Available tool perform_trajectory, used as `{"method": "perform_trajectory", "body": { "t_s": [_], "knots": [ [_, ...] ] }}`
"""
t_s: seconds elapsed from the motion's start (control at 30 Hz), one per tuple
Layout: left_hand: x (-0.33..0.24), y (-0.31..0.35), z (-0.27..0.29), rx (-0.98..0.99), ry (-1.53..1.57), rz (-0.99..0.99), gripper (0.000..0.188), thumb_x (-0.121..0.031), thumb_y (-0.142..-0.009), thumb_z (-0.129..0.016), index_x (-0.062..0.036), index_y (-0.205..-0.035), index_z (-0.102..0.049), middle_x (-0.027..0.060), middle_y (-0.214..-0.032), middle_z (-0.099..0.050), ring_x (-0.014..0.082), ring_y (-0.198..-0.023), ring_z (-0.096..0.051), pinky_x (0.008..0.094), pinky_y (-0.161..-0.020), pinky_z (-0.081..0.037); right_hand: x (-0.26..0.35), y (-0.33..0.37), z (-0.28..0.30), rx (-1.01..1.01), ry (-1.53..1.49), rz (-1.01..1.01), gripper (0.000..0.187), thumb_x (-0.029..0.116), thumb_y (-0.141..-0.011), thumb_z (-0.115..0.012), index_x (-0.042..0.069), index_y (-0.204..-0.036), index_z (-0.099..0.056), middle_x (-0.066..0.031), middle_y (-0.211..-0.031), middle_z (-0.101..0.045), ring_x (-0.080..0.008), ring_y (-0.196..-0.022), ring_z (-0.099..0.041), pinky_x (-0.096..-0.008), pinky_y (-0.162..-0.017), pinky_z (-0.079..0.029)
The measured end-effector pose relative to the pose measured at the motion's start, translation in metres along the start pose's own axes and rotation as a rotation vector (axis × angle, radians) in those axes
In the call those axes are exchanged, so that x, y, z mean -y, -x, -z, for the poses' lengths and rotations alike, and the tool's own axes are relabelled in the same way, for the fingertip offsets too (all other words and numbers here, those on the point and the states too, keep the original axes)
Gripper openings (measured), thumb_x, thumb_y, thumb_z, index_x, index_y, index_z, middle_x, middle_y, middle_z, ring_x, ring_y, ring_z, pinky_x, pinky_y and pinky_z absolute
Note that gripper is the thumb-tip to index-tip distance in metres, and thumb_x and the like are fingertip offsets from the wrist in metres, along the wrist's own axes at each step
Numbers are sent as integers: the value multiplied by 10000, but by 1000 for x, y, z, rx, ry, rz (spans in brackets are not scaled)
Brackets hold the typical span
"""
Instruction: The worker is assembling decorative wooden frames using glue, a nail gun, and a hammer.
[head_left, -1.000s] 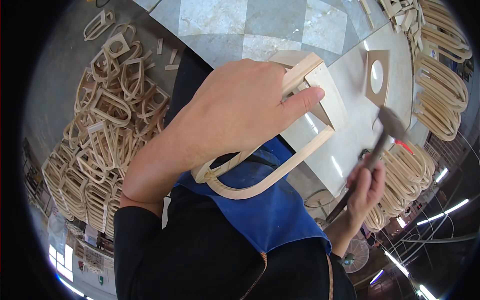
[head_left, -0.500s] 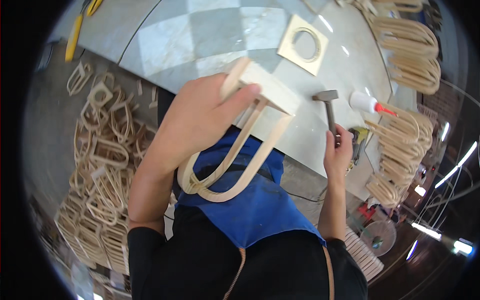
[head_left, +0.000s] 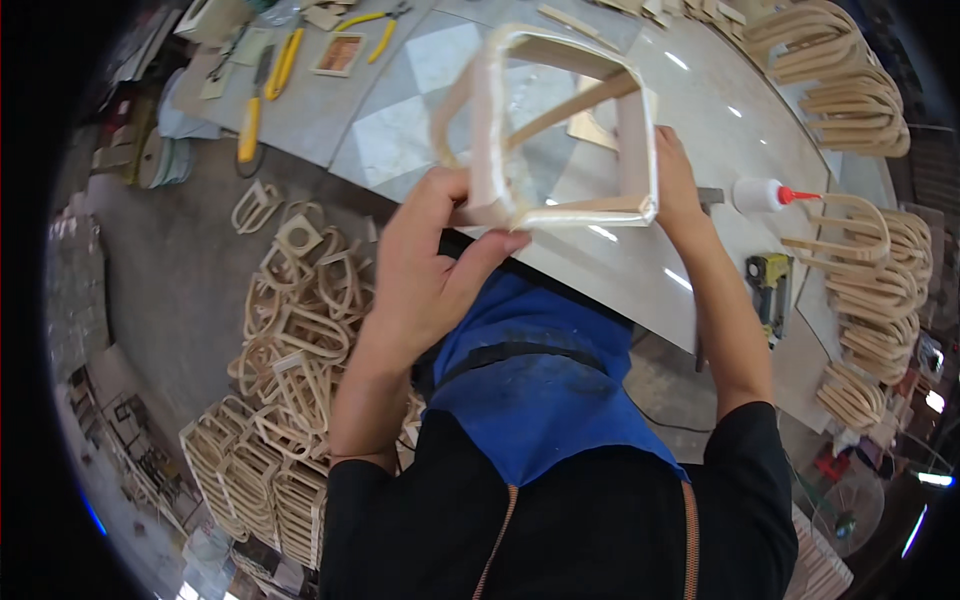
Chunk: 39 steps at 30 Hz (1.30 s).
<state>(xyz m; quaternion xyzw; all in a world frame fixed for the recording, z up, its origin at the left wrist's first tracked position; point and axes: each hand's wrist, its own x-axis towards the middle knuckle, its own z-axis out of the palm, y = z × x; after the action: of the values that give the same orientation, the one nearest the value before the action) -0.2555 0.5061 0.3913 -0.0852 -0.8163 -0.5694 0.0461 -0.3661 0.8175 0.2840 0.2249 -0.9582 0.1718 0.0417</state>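
We've got our left hand (head_left: 425,260) pinching the near left corner of the wooden frame (head_left: 488,140), tilted up over the table (head_left: 650,290); our right hand (head_left: 678,178) is partly hidden behind its right side, so we can't tell if it's gripping anything; hammer (head_left: 711,196) beside that wrist, red-tipped white bottle (head_left: 757,195) farther right.

Along the bench (head_left: 640,277) and beyond
Yellow pliers (head_left: 383,40) at upper left; white bottle (head_left: 757,194) and yellow-black tool (head_left: 769,275) right of centre; fan (head_left: 848,515) at lower right.
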Motion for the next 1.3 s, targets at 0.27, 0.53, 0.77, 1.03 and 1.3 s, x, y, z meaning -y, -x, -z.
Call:
{"method": "perform_trajectory", "body": {
  "t_s": [0.27,0.53,0.77,1.03,1.3],
  "knots": [
    [6,28,-21,-224,451,-106,885,-53,-849,-797,-14,-1579,-299,64,-1095,-555,143,-962,-516,247,-916,-420,10,31,41,4,-287,-231,271,60,-901,-611,37,-1163,-674,-96,-1123,-690,-285,-984,-615,-366,-934,-492],
    [16,42,-36,-231,533,-48,923,-89,-850,-834,-3,-1602,-305,124,-1389,-540,217,-1217,-565,341,-1070,-439,156,29,179,-105,-226,383,333,99,-875,-737,42,-1198,-677,-58,-1176,-711,-245,-1127,-650,-408,-1107,-481],
    [19,50,-47,-269,524,-129,906,-98,-853,-836,-2,-1594,-323,147,-1527,-445,252,-1331,-512,361,-1133,-403,185,35,173,-33,-174,442,325,104,-879,-732,25,-1192,-691,-69,-1189,-715,-259,-1144,-655,-452,-1137,-467],
    [26,56,-48,-267,617,-137,906,-132,-879,-817,-4,-1603,-286,155,-1558,-416,273,-1398,-471,390,-1180,-372,183,34,162,-51,-100,442,355,115,-874,-738,17,-1211,-681,-78,-1237,-704,-254,-1180,-636,-429,-1134,-467],
    [21,44,-38,-325,556,-171,977,-189,-877,-834,-16,-1620,-223,169,-1583,-389,277,-1419,-455,397,-1189,-368,149,67,129,-344,-483,86,668,171,-816,-827,-23,-1397,-561,-181,-1355,-606,-307,-1211,-594,-391,-1085,-471]
  ]
}}
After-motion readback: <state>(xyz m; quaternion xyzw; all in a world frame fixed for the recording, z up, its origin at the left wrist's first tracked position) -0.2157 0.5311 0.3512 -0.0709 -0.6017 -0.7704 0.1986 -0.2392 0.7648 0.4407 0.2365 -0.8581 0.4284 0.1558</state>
